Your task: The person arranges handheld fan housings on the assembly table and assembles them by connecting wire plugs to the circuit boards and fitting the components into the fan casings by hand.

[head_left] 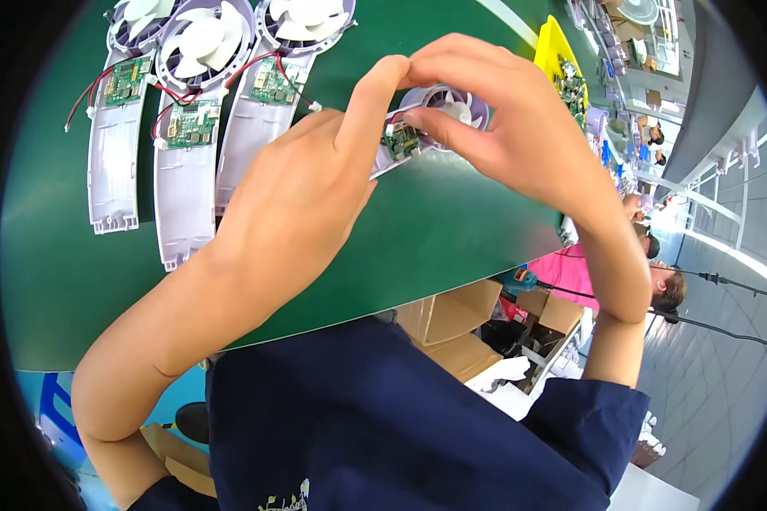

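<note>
A pale lilac fan housing half (377, 169) with white blades and a green circuit board (403, 143) is under my fingers, beyond the middle of the table. My left hand (302, 166) closes around its handle part, which it mostly hides. My right hand (520, 106) arches over the fan end, fingers bent, the thumb tip at the board's edge beside a red wire and a small white connector. Both index fingertips meet above the board. Whatever the right fingers pinch is hidden. Left of my hands lie three similar fan halves (187, 183) with boards and red and black wires.
The green table (435, 230) has a curved near edge before my body. A yellow bin (556, 43) of circuit boards stands at the far right. Below the edge are cardboard boxes (452, 315). A person in pink (567, 277) is to the right, with others farther off.
</note>
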`<state>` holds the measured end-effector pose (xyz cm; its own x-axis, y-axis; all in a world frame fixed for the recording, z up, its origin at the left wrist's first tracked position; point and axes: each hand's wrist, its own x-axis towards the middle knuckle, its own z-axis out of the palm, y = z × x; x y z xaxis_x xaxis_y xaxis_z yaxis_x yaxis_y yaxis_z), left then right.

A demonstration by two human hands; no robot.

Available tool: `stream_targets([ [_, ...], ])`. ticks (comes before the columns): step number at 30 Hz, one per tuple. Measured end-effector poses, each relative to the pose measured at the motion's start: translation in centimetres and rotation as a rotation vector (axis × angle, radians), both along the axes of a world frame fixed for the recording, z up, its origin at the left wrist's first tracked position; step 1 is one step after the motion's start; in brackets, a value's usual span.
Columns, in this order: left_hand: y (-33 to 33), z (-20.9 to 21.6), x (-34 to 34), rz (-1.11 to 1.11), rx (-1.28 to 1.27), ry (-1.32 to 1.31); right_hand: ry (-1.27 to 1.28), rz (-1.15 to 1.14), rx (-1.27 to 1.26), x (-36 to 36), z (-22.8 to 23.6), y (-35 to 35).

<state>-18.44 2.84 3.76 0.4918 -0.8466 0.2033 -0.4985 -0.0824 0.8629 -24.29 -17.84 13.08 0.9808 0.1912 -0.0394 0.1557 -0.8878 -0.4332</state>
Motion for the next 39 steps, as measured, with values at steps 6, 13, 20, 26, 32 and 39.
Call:
stream_targets([
  [6,0.1,0.9,0.4,0.044,-0.082,0.068,0.035,0.097,-0.031,-0.1,-0.3,0.0],
  [13,0.3,0.9,1.6,-0.002,-0.033,-0.019,0.063,-0.026,0.102,-0.5,-0.7,-0.6],
  [20,0.1,0.2,1.4,-0.073,-0.016,-0.123,0.14,-0.213,0.167,-2.2,-0.9,-1.3],
  [26,0.2,0.1,1.0,-0.078,-0.026,-0.218,0.231,-0.306,0.096,-2.7,-0.2,-0.6],
  [32,-0.2,0.2,0.6,0.042,-0.231,-0.14,0.172,-0.268,0.215,-3.4,-0.6,0.1],
  [39,-0.2,-0.3,0.6,0.035,-0.234,-0.179,0.168,-0.226,0.25,-3.6,-0.8,0.7],
])
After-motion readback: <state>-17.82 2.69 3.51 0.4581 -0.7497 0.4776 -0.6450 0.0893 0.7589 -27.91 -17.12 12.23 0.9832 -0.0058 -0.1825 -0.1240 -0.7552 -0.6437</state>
